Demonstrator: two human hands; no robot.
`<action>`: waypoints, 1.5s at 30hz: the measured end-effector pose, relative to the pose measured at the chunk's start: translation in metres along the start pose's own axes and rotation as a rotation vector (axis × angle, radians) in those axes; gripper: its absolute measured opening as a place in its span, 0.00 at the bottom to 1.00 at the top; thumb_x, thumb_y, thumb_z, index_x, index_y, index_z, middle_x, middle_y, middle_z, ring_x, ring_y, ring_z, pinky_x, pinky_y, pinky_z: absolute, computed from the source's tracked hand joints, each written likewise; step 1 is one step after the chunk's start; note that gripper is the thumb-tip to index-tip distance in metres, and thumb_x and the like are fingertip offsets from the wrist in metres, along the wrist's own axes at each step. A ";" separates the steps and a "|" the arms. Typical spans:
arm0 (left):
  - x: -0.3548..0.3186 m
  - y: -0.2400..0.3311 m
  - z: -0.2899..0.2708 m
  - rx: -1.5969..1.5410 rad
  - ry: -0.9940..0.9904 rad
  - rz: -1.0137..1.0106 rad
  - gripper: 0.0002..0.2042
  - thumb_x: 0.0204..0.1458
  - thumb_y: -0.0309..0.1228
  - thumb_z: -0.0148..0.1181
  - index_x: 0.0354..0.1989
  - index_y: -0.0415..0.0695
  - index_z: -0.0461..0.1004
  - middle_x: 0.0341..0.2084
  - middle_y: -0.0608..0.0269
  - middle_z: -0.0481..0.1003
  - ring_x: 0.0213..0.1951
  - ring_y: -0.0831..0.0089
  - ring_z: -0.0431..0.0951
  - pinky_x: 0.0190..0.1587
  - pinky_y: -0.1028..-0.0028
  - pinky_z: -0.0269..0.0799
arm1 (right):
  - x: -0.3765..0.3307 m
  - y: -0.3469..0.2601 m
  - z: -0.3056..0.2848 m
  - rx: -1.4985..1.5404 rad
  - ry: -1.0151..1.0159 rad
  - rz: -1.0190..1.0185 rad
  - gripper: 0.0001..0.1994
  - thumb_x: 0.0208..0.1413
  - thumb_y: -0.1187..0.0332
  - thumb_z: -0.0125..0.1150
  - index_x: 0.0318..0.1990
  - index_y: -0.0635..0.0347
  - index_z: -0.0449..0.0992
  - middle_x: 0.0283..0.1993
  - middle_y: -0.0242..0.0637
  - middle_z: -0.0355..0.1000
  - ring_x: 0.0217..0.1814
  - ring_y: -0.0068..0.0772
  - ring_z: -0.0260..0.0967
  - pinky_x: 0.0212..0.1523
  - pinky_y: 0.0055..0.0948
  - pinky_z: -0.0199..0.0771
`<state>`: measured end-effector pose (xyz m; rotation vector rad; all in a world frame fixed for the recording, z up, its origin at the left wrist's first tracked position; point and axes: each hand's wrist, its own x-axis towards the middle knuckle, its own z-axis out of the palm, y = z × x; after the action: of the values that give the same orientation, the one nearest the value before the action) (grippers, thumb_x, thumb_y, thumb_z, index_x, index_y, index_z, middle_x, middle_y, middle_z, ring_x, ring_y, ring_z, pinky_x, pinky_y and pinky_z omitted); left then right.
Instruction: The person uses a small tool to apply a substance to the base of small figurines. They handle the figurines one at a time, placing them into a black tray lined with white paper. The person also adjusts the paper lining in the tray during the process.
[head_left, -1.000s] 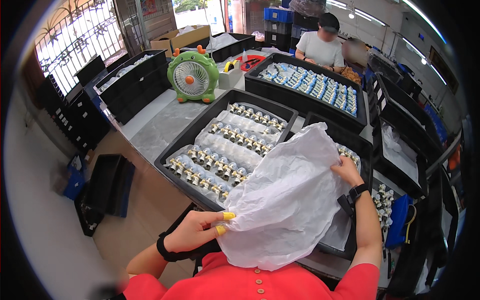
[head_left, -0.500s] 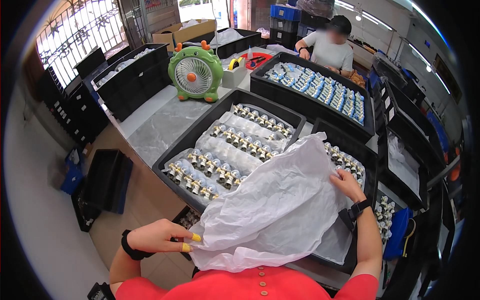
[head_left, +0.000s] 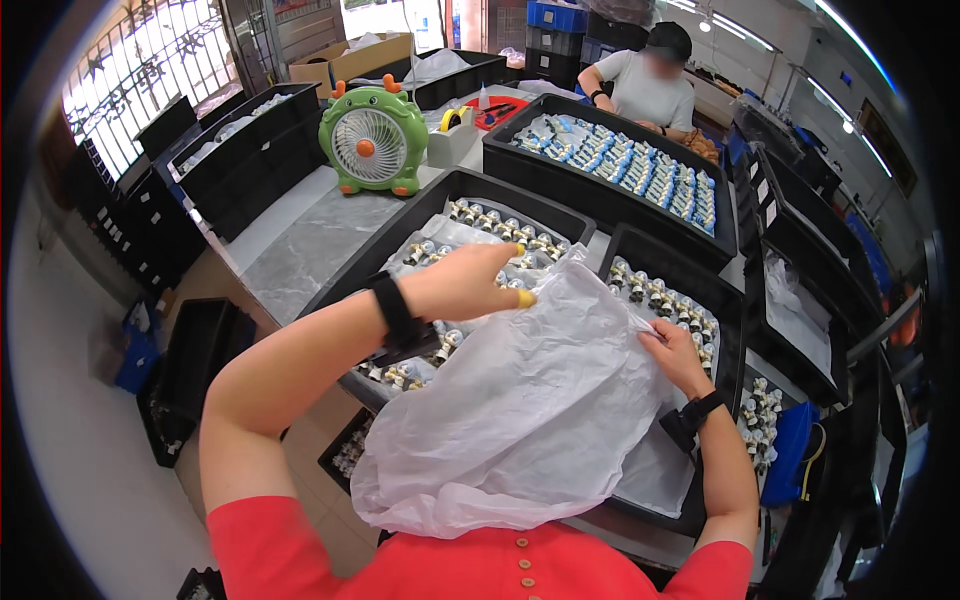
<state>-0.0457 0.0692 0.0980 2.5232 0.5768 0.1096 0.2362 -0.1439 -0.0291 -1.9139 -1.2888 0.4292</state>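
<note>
A crumpled white plastic sheet (head_left: 500,410) hangs over the front of two black trays and down toward my red shirt. My right hand (head_left: 676,356) pinches its right edge between thumb and fingers. My left hand (head_left: 465,282), with yellow wraps on thumb and fingertip, reaches over the left tray (head_left: 335,282), thumb and finger apart beside the sheet's upper edge. Rows of small white-and-gold figurines (head_left: 510,232) lie on white lining in that tray, partly hidden by my arm and the sheet. More figurines (head_left: 665,297) stand in a row in the right tray (head_left: 733,335).
A green fan (head_left: 373,140) stands on the grey table beyond the left tray, beside a tape dispenser (head_left: 452,137). Farther back, a black tray (head_left: 610,215) holds blue-and-white figurines, and a person (head_left: 640,90) sits behind it. Stacked black crates (head_left: 800,290) line the right side.
My left hand has let go of the sheet's lower left corner and moved up and right over the left tray. My right hand keeps hold of the sheet, which now hangs lower.
</note>
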 end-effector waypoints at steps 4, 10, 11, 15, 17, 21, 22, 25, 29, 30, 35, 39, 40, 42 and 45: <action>0.068 -0.033 0.036 -0.128 0.114 -0.279 0.39 0.45 0.54 0.60 0.51 0.24 0.65 0.47 0.33 0.69 0.51 0.50 0.70 0.52 0.65 0.66 | 0.013 -0.027 0.017 0.097 -0.106 -0.012 0.12 0.55 0.64 0.58 0.39 0.64 0.75 0.28 0.33 0.74 0.30 0.19 0.66 0.33 0.22 0.66; 0.101 -0.043 0.085 -0.526 0.140 -0.308 0.20 0.46 0.44 0.64 0.34 0.35 0.74 0.24 0.62 0.72 0.27 0.74 0.69 0.30 0.76 0.63 | 0.004 -0.015 0.005 0.081 -0.061 -0.046 0.11 0.56 0.64 0.56 0.37 0.64 0.75 0.22 0.31 0.69 0.25 0.18 0.61 0.28 0.23 0.62; 0.103 -0.054 0.090 -0.599 0.187 -0.290 0.17 0.47 0.40 0.64 0.32 0.36 0.74 0.22 0.65 0.71 0.25 0.77 0.67 0.28 0.76 0.61 | 0.004 -0.019 0.004 0.065 -0.065 -0.036 0.11 0.56 0.64 0.56 0.37 0.65 0.75 0.22 0.31 0.69 0.25 0.18 0.61 0.27 0.23 0.62; 0.093 -0.051 0.096 -0.726 0.359 -0.228 0.08 0.50 0.29 0.61 0.35 0.39 0.75 0.23 0.68 0.71 0.27 0.81 0.66 0.30 0.79 0.62 | 0.002 -0.020 0.003 0.057 -0.054 -0.015 0.11 0.56 0.64 0.55 0.36 0.65 0.75 0.21 0.33 0.69 0.24 0.20 0.61 0.26 0.24 0.62; 0.087 -0.062 0.097 -0.702 0.432 -0.185 0.08 0.51 0.31 0.60 0.37 0.40 0.75 0.25 0.66 0.72 0.29 0.80 0.68 0.32 0.77 0.64 | 0.002 -0.022 0.002 0.026 -0.090 0.005 0.11 0.56 0.64 0.55 0.35 0.65 0.75 0.21 0.33 0.69 0.24 0.20 0.61 0.26 0.24 0.62; 0.067 -0.084 0.080 -0.355 0.457 -0.187 0.10 0.53 0.34 0.58 0.37 0.40 0.74 0.25 0.61 0.73 0.29 0.76 0.70 0.34 0.72 0.66 | 0.003 -0.028 0.005 -0.028 -0.119 0.011 0.11 0.56 0.65 0.55 0.34 0.66 0.75 0.22 0.32 0.70 0.24 0.20 0.62 0.26 0.24 0.62; 0.061 -0.085 0.074 -0.304 0.460 -0.195 0.10 0.52 0.34 0.58 0.37 0.40 0.74 0.24 0.59 0.73 0.29 0.73 0.70 0.34 0.71 0.66 | 0.001 -0.028 0.007 -0.013 -0.103 0.013 0.11 0.56 0.66 0.55 0.34 0.66 0.75 0.22 0.32 0.70 0.24 0.20 0.62 0.26 0.24 0.62; 0.042 -0.095 0.052 -0.119 0.528 -0.136 0.12 0.51 0.36 0.58 0.36 0.39 0.73 0.23 0.51 0.74 0.27 0.60 0.74 0.33 0.66 0.67 | -0.002 -0.037 0.019 0.058 -0.143 -0.003 0.10 0.55 0.66 0.56 0.33 0.67 0.75 0.21 0.34 0.69 0.24 0.20 0.61 0.26 0.24 0.62; 0.023 -0.108 0.015 0.093 0.462 -0.166 0.12 0.49 0.38 0.59 0.35 0.41 0.75 0.26 0.49 0.75 0.31 0.51 0.74 0.34 0.61 0.67 | 0.009 -0.054 0.034 -0.012 -0.233 -0.164 0.10 0.53 0.67 0.58 0.32 0.67 0.75 0.24 0.43 0.70 0.25 0.32 0.67 0.29 0.29 0.65; 0.023 -0.117 0.007 0.199 0.519 -0.113 0.12 0.48 0.37 0.59 0.34 0.42 0.76 0.26 0.49 0.75 0.31 0.52 0.74 0.34 0.61 0.68 | 0.015 -0.065 0.036 -0.038 -0.243 -0.231 0.10 0.53 0.67 0.58 0.32 0.67 0.75 0.24 0.45 0.70 0.26 0.36 0.68 0.29 0.30 0.66; 0.036 -0.144 -0.039 0.388 0.614 -0.193 0.11 0.42 0.36 0.62 0.32 0.44 0.79 0.29 0.51 0.76 0.35 0.55 0.76 0.37 0.61 0.70 | 0.073 -0.103 0.040 -0.196 -0.157 -0.272 0.09 0.51 0.68 0.58 0.32 0.65 0.77 0.28 0.50 0.72 0.31 0.45 0.72 0.32 0.35 0.69; 0.055 -0.163 -0.060 0.332 0.604 -0.312 0.12 0.40 0.34 0.64 0.34 0.43 0.78 0.31 0.52 0.77 0.37 0.54 0.77 0.41 0.61 0.71 | 0.106 -0.118 0.053 -0.204 -0.076 -0.233 0.09 0.50 0.67 0.58 0.31 0.65 0.76 0.29 0.50 0.73 0.33 0.49 0.72 0.35 0.38 0.70; 0.058 -0.171 -0.061 0.343 0.609 -0.320 0.12 0.40 0.34 0.65 0.34 0.43 0.78 0.31 0.52 0.77 0.37 0.54 0.77 0.41 0.61 0.71 | 0.115 -0.115 0.059 -0.268 -0.061 -0.288 0.09 0.50 0.68 0.57 0.31 0.65 0.76 0.29 0.50 0.73 0.34 0.49 0.72 0.36 0.38 0.70; 0.065 -0.183 -0.063 0.332 0.658 -0.348 0.09 0.42 0.30 0.63 0.33 0.42 0.77 0.30 0.51 0.77 0.37 0.54 0.77 0.41 0.61 0.71 | 0.127 -0.113 0.069 -0.360 -0.054 -0.350 0.08 0.50 0.68 0.57 0.31 0.65 0.76 0.31 0.50 0.73 0.36 0.50 0.72 0.38 0.40 0.70; 0.076 -0.196 -0.061 0.272 0.755 -0.310 0.08 0.44 0.27 0.60 0.33 0.39 0.76 0.31 0.47 0.76 0.38 0.53 0.76 0.41 0.62 0.71 | 0.141 -0.118 0.080 -0.421 -0.073 -0.363 0.09 0.50 0.68 0.55 0.31 0.64 0.77 0.32 0.50 0.73 0.37 0.52 0.71 0.40 0.41 0.71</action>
<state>-0.0632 0.2801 0.0432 2.5579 1.3411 0.9457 0.1706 0.0372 0.0276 -1.9457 -1.8464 0.0403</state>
